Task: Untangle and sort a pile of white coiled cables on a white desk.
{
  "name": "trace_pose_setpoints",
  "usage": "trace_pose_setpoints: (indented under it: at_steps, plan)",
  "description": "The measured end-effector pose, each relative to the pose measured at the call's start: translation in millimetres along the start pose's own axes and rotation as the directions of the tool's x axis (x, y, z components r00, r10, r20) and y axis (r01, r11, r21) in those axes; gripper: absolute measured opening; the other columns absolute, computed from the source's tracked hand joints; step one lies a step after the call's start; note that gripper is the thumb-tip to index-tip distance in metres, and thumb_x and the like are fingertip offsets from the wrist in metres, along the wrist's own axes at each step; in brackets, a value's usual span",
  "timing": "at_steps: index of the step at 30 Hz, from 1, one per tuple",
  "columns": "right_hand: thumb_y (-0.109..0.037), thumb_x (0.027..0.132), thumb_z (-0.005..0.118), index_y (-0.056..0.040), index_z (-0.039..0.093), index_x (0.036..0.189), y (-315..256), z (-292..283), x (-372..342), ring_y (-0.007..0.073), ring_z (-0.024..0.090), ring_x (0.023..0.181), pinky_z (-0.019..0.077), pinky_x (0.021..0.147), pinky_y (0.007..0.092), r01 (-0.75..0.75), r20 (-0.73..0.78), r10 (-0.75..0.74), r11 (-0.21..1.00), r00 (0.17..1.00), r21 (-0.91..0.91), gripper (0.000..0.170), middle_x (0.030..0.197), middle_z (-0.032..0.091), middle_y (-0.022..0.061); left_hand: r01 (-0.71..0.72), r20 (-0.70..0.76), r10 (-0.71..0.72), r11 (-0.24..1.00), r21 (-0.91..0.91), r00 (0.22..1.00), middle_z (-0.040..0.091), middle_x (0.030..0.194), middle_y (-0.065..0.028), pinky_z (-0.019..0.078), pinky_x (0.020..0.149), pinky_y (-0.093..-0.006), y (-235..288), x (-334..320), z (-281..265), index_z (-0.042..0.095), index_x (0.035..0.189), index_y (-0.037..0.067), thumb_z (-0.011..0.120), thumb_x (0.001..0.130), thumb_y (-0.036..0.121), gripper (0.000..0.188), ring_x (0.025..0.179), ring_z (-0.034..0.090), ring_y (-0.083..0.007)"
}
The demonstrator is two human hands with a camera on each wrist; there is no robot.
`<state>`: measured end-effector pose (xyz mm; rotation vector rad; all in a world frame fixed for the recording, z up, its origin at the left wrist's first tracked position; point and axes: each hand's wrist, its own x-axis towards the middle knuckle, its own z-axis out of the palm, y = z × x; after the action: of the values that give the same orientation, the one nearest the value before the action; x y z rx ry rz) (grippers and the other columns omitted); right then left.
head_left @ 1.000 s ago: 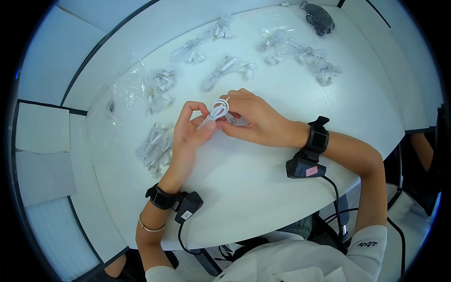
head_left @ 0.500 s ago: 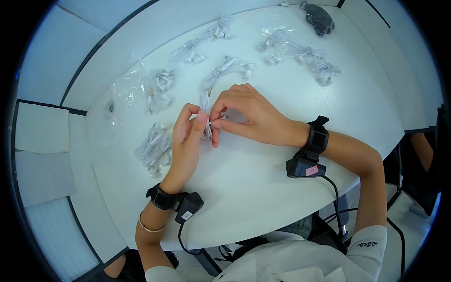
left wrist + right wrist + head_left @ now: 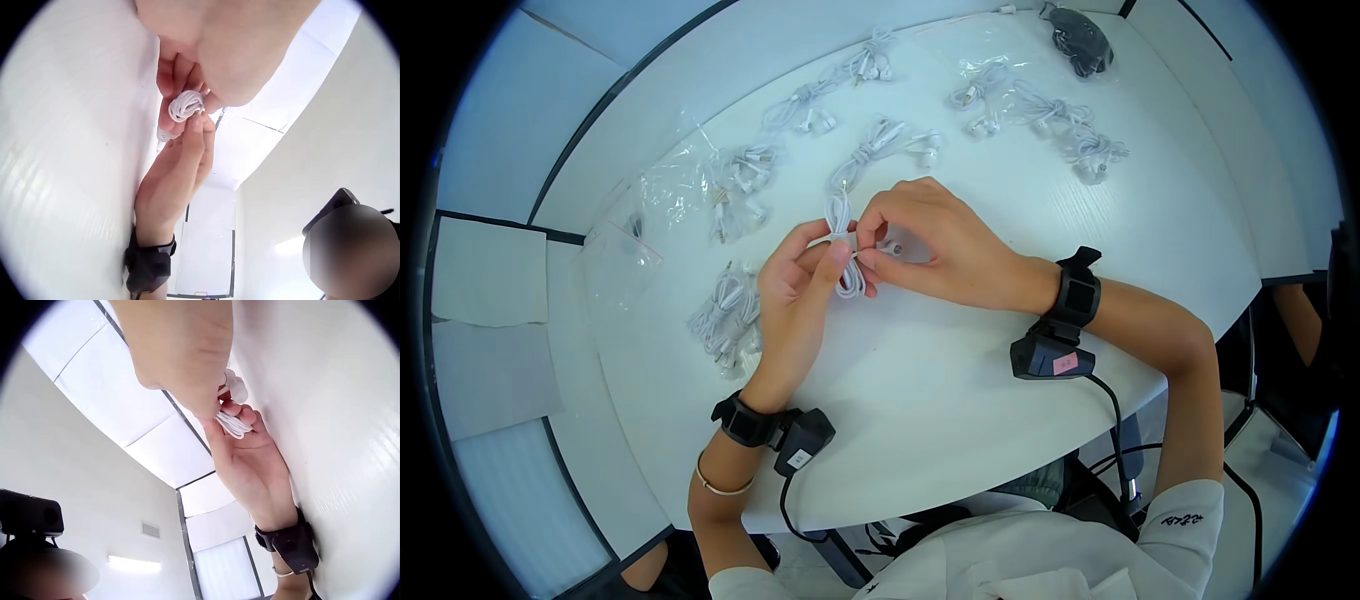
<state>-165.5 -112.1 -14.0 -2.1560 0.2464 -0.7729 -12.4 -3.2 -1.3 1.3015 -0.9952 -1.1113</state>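
Observation:
A coiled white earphone cable [image 3: 850, 281] stands lengthwise between the two hands in the head view. The left hand [image 3: 797, 295] holds the coil at its middle between thumb and fingers. At the coil's right side, the right hand [image 3: 940, 245] pinches a thin part with thumb and forefinger. White earbuds [image 3: 891, 247] show beside the right fingertips. The left wrist view shows the looped coil end [image 3: 186, 106] between both hands. In the right wrist view the loops [image 3: 234, 425] lie against the left fingers, with an earbud [image 3: 238, 392] above them.
Just beyond the hands lies another bundled earphone [image 3: 870, 155] on the white table [image 3: 960, 400]. More bundles [image 3: 730, 315] lie at the left, others [image 3: 1050, 110] at the back right, some in clear bags. A dark bagged item [image 3: 1080, 42] sits in the far right corner.
The coil has turned from slanting to lengthwise, and the left fingers have shifted around its middle. The right fingertips have moved from the earbud end to the coil's side.

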Motion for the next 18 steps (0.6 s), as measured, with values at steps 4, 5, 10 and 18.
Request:
trace_pose_setpoints:
  at_steps: [4,5,10,18]
  plan:
    - [-0.013,0.084,0.060,-0.0097,0.056,0.088,-2.2,-1.1,0.6,0.0174,0.053,0.081,0.0347,0.083,0.0316,-0.014,0.009,0.014,1.000,1.000,-0.003,0.006,0.081,0.057,0.0006,-0.054,-0.048,0.055,0.998,0.021,0.997,0.058,0.083,-0.0051,0.0408,0.066,-0.0233,2.8,0.0,4.3,0.050,0.099,0.000,0.050,0.095,0.021,0.021,0.069,0.053,-0.0097]
    - [-0.013,0.084,0.060,-0.0096,0.056,0.088,-2.5,-0.7,0.5,0.0174,0.053,0.081,0.0346,0.083,0.0320,-0.006,0.007,0.006,1.000,1.000,-0.007,0.006,0.081,0.056,0.0007,-0.076,-0.062,0.077,0.997,0.029,0.995,0.056,0.082,-0.0034,0.0399,0.065,-0.0229,2.0,0.0,4.6,0.050,0.099,0.001,0.049,0.095,0.022,0.021,0.069,0.051,-0.0087]
    - [-0.013,0.086,0.058,-0.0090,0.056,0.090,-3.0,0.1,0.8,0.0174,0.052,0.080,0.0328,0.092,0.0358,0.016,0.032,-0.016,1.000,0.999,0.007,0.006,0.083,0.056,0.0011,-0.077,-0.041,0.079,0.996,0.041,0.996,0.041,0.078,0.0016,0.0333,0.061,-0.0219,-4.1,-1.2,4.1,0.046,0.097,0.005,0.043,0.098,0.026,0.021,0.067,0.038,-0.0065]
    - [-0.014,0.088,0.056,-0.0084,0.056,0.092,-2.3,1.0,-0.8,0.0162,0.054,0.079,0.0255,0.103,0.0412,-0.020,0.062,0.019,1.000,0.998,0.010,0.007,0.083,0.056,-0.0002,-0.082,-0.153,0.113,0.978,0.194,0.982,0.050,0.089,0.0004,0.0349,0.071,-0.0207,-3.2,-3.9,8.0,0.048,0.100,0.002,0.051,0.095,0.023,0.022,0.078,0.040,-0.0056]
